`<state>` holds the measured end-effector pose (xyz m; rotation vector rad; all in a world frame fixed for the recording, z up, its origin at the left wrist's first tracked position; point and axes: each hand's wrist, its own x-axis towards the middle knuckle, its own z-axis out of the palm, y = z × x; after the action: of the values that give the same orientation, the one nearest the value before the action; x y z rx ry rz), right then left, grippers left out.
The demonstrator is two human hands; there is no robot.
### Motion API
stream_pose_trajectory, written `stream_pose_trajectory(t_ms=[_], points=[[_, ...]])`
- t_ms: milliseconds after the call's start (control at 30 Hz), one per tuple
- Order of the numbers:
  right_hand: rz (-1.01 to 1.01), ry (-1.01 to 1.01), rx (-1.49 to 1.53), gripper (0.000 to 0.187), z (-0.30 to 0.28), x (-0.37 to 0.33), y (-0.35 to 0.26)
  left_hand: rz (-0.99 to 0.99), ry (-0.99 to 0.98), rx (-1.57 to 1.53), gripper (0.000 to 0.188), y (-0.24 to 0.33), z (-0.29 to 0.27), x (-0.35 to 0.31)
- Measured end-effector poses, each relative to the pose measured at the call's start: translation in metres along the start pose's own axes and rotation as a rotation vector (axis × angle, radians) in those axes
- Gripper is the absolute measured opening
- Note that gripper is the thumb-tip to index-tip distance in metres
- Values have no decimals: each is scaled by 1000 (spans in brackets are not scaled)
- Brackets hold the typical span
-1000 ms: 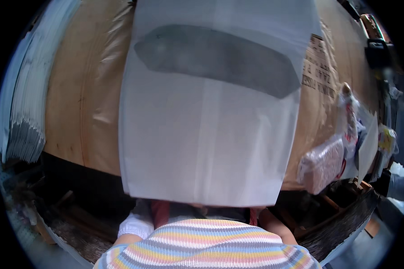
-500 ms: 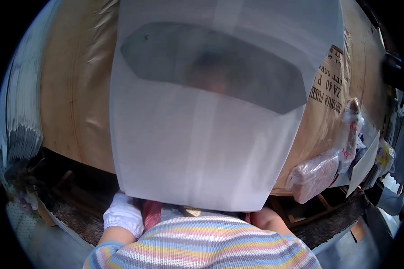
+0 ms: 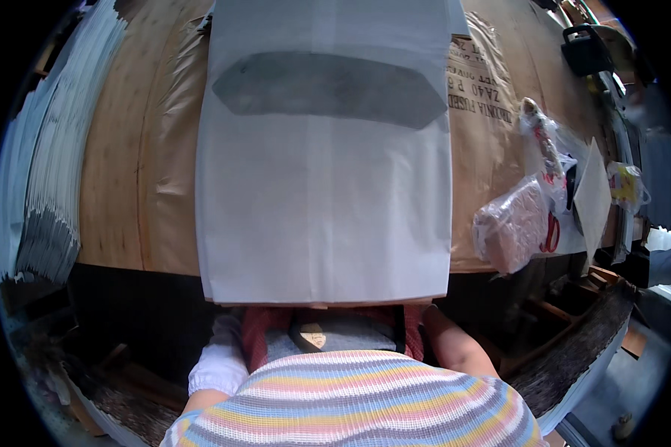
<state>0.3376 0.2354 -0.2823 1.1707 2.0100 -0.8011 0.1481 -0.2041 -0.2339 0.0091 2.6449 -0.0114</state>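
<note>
A large white flat sheet or sack [image 3: 328,201] lies in front of me, with a long grey six-sided patch [image 3: 328,88] across its upper part. A thin brown edge shows beneath its near side. My left hand [image 3: 227,328], with a white cuff at the wrist, is low at the near left corner of the sheet, in shadow. My right hand [image 3: 429,316] is by the near right corner, its forearm bare. Both hands are mostly hidden under the table edge, so their fingers and anything in them do not show.
Brown paper [image 3: 175,164] covers part of the wooden table [image 3: 112,194]. A tall stack of white sheets [image 3: 60,171] stands at the left. To the right lie a plastic-wrapped pinkish bundle [image 3: 511,227], red-handled scissors [image 3: 551,232] and a pale card [image 3: 591,201]. Below is a dark open shelf space [image 3: 142,305].
The white sheet's near edge now lies level with the table's front, and its grey patch looks smaller and higher. My view has shifted. Both hands stay low by the near corners.
</note>
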Motion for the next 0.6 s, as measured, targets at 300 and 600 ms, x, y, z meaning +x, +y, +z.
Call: stream_pose_trajectory(t_ms=[300, 600], points=[[155, -147, -35, 27, 1, -45, 43, -34, -116, 33, 30, -23, -4, -31], [91, -124, -13, 28, -3, -19, 34, 26, -78, 19, 29, -6, 3, -2]])
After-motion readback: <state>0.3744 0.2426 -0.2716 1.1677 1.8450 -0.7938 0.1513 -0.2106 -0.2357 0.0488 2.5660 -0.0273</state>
